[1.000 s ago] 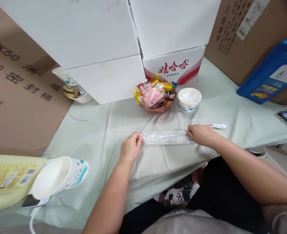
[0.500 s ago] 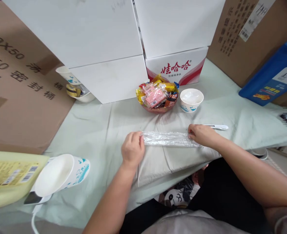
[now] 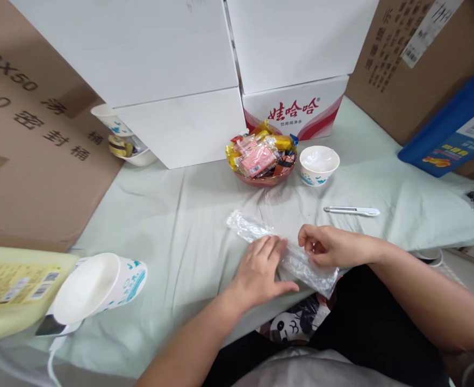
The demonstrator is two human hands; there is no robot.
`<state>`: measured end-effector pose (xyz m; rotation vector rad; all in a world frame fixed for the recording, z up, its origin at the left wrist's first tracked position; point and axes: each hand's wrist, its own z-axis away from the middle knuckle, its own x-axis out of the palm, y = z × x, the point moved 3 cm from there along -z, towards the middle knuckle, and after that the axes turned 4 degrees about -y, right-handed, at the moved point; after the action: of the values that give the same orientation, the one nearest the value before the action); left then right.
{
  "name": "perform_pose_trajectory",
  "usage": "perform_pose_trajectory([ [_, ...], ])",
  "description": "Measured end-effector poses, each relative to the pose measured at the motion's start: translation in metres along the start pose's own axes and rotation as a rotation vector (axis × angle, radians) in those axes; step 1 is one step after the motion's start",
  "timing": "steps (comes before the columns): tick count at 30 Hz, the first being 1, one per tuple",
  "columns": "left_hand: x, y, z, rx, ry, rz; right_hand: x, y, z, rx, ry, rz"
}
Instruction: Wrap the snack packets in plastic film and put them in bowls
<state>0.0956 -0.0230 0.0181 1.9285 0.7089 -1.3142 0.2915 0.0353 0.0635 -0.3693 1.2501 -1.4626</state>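
We see a clear, crinkled plastic bag (image 3: 297,260) on a pale green cloth (image 3: 180,215). A reddish-brown bowl (image 3: 266,179) holds pink, yellow and red snack packets (image 3: 259,156). Beside it we note a white paper cup (image 3: 318,164) with a blue pattern, a white utility knife (image 3: 352,211), a white carton (image 3: 297,110) with red lettering, and a blue jug (image 3: 454,129).

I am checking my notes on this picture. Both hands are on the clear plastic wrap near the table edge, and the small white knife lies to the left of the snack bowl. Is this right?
Not quite. In the head view the knife lies to the right of the snack bowl, in front of the white cup. The rest holds: left hand and right hand are on the plastic wrap near the table edge.
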Motion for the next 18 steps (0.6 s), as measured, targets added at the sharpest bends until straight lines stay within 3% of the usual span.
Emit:
perform_pose_trajectory([
  [3, 0.007, 0.015, 0.001, 0.045, 0.008, 0.101, 0.007, -0.007, 0.002, -0.148, -0.168, -0.158],
  [7, 0.000, 0.020, 0.002, 0.123, 0.032, 0.348, -0.005, -0.006, -0.001, -0.234, 0.074, -0.139],
  [9, -0.005, 0.019, 0.003, 0.114, 0.004, 0.552, -0.002, -0.002, -0.008, -0.222, 0.032, -0.154],
  [12, -0.007, 0.009, 0.006, -0.106, -0.002, 0.800, 0.011, 0.007, -0.020, -0.103, -0.145, -0.179],
  [15, -0.002, -0.008, 0.009, -0.451, 0.104, 0.917, 0.020, 0.015, -0.029, 0.020, -0.153, -0.198],
  [18, 0.005, -0.022, 0.009, -0.701, 0.194, 0.927, 0.021, 0.019, -0.032, 0.032, -0.149, -0.221],
])
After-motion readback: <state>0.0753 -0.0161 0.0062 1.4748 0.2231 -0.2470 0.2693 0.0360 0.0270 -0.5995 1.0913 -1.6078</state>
